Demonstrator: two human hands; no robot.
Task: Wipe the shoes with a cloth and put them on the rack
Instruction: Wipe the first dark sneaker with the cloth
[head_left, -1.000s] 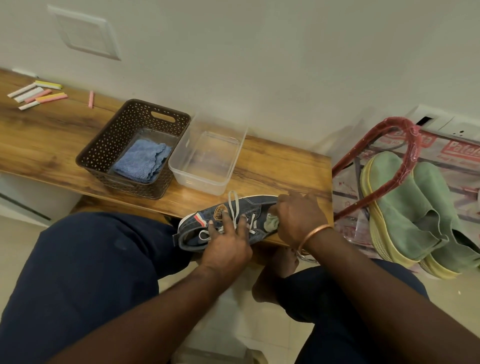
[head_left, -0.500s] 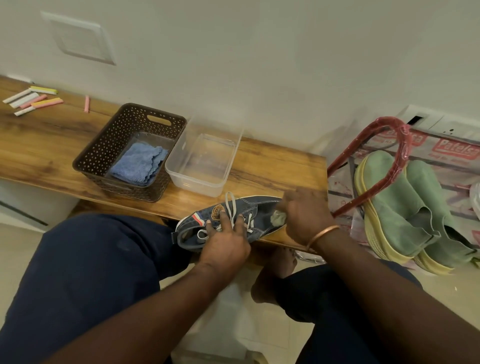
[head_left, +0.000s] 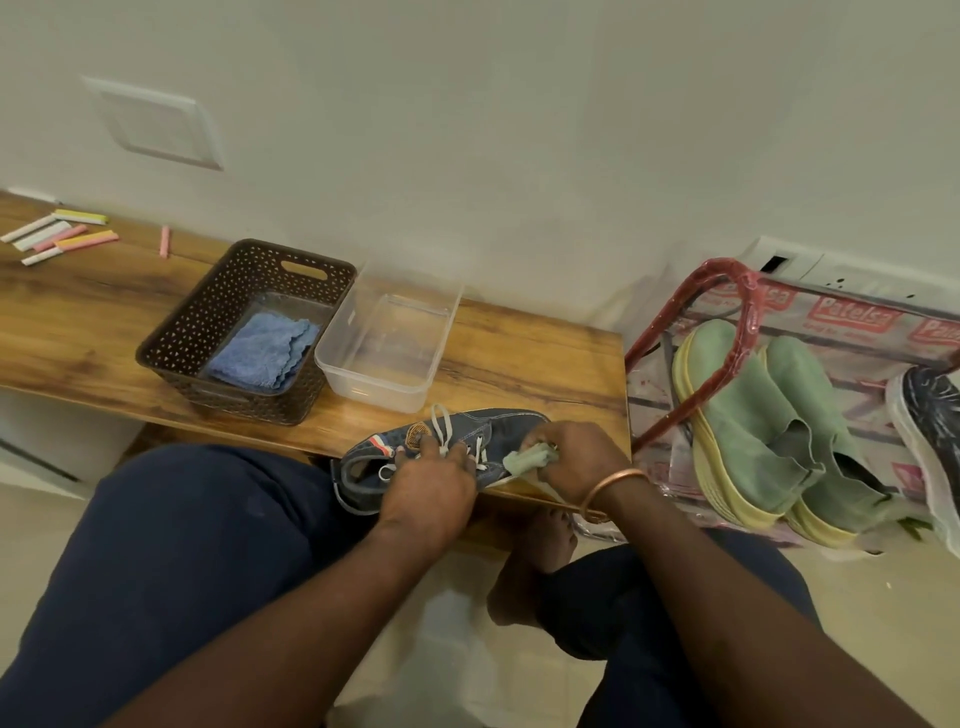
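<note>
Much of the shoe hides beneath left hand, right hand and cloth.

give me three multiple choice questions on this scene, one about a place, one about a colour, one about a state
1. Where does the blue cloth lie?
A. in the clear tub
B. in the brown basket
C. on the floor

2. What colour is the pair of shoes on the rack?
A. green with yellow soles
B. orange
C. purple

3. What is the right hand doing?
A. resting empty on a knee
B. lifting a chalk stick
C. pressing a pale green cloth on the denim shoe

Answers:
1 B, the cloth sits on the basket's floor.
2 A, green uppers show over yellow soles.
3 C, its fingers grip the cloth against the shoe.
</note>
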